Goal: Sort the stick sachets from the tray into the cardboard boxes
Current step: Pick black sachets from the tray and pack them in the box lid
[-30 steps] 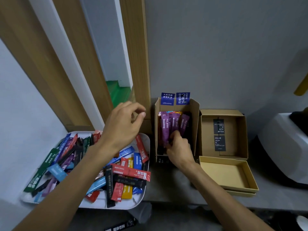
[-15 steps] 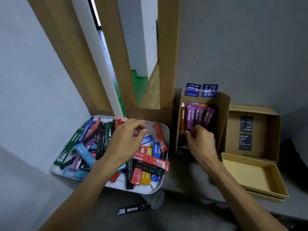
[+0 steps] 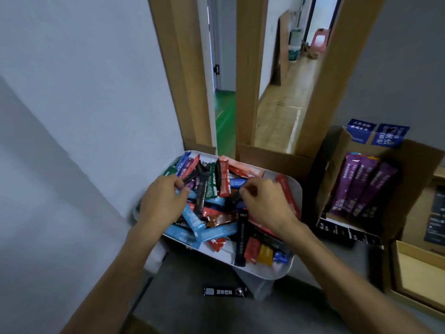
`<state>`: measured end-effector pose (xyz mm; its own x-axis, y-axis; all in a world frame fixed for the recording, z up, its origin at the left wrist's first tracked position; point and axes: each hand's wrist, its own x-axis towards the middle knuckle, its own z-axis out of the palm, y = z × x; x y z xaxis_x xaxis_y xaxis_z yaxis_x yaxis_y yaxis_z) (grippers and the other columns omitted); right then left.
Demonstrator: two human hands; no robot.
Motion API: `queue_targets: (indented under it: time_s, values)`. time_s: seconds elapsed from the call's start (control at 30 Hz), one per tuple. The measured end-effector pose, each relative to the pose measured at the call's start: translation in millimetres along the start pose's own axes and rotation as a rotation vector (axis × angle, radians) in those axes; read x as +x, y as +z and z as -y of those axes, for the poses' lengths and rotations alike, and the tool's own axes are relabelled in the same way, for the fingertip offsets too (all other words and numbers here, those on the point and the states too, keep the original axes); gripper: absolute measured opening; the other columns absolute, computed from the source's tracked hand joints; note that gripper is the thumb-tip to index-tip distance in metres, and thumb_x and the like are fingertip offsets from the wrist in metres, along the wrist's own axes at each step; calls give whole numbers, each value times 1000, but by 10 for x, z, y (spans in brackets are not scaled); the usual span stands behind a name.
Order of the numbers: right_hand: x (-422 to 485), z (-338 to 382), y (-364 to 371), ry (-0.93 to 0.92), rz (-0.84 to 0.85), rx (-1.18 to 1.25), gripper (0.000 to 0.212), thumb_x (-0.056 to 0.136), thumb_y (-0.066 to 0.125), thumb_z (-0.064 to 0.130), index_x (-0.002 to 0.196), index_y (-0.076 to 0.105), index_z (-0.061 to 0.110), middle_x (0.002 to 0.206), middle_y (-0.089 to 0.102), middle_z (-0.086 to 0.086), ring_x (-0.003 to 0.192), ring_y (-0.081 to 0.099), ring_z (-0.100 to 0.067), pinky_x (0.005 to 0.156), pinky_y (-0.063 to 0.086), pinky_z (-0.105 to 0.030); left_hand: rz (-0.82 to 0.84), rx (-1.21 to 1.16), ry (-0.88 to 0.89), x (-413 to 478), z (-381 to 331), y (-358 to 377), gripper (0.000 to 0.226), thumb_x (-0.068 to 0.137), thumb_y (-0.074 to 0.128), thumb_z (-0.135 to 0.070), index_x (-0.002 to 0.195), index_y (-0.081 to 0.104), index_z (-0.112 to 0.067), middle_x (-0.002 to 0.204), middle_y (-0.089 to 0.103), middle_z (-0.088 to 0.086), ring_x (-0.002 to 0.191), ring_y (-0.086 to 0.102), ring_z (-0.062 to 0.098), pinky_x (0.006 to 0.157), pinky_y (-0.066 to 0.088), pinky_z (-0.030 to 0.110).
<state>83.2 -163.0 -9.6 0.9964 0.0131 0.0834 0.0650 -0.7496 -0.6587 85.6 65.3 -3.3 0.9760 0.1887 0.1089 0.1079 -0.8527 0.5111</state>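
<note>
A white tray [image 3: 277, 273] holds a heap of stick sachets [image 3: 216, 213] in red, blue, black, green and yellow. Both of my hands are over the heap. My left hand [image 3: 161, 203] pinches the end of a black sachet [image 3: 193, 174] at the tray's far left. My right hand [image 3: 265, 203] has its fingers curled at a dark sachet [image 3: 232, 201] in the middle; the grip is blurred. To the right stands an open cardboard box [image 3: 414, 189] with purple sachets [image 3: 361, 189] upright inside.
A second, empty cardboard box [image 3: 419, 268] sits at the far right with its lid [image 3: 437, 213] raised behind it. One black sachet [image 3: 225, 291] lies below the tray's front edge. Wooden door frames and a grey wall rise behind the tray.
My right hand left the purple sachets in the box and came over to the tray. My left hand dropped into the pile. The camera swung left and closer.
</note>
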Motion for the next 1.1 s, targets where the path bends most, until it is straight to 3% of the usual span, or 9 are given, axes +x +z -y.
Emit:
queue_targets:
  time_s: [0.13,0.23,0.4,0.57,0.73,0.83,0.97,1.03,1.1]
  values:
    - [604,288,250,142,80,-8,33,95,56,32,91,71,2,94,71,-20,93,66,-38,74,51,-36,118,60,-25,356,142,-24,34,88,69,-36,115,65,-17,117,60,11,102,62,33,89,52,43]
    - [919,408,356,260,183,-59,36,93,64,31,111,58,1,109,62,-16,98,60,-35,72,42,-33,121,-93,26,389,110,-3,28,89,70,-34,112,66,-18,108,67,3,94,64,23,88,54,41]
    - [1148,349,492,320,258,-18,33,81,78,25,97,65,-1,98,67,-15,83,64,-26,67,48,-29,273,44,105,313,-84,259,46,79,76,-52,98,52,-18,84,60,-5,79,62,21,65,50,37]
    - [981,208,248,359,320,170,21,86,78,22,94,74,3,82,70,-7,71,65,-16,62,58,-29,249,-104,56,406,26,310,25,87,73,-29,98,54,-18,74,59,-3,68,60,19,56,41,32]
    - [742,36,-189,380,258,242,10,90,72,18,89,74,8,84,74,-11,61,66,-12,51,49,-22,217,-267,18,453,31,136,8,95,54,-11,99,58,-17,75,63,0,66,61,17,56,45,31]
    - [684,-37,-336,410,187,166,14,92,67,21,82,71,12,79,72,-7,62,66,-13,53,49,-23,203,-359,8,546,-138,68,17,98,44,-8,100,59,-16,90,69,6,82,67,23,73,54,39]
    - [664,-146,-287,393,155,-70,34,91,66,38,83,70,5,80,70,-8,69,65,-20,58,48,-28,258,-490,-9,605,-252,161,20,100,42,-5,107,60,-11,96,71,12,91,69,30,82,57,47]
    - [608,-198,-233,406,184,-159,29,85,72,38,92,68,10,88,70,-7,77,67,-22,64,56,-32,227,-572,-48,584,-221,190,20,100,44,-5,107,62,-12,94,71,12,85,70,25,79,59,47]
    - [533,-164,-180,305,50,-294,25,86,69,35,95,63,12,96,66,-7,83,65,-26,70,57,-40,153,-588,-80,607,-198,177,20,100,44,-6,102,62,-15,93,71,10,77,67,19,64,55,36]
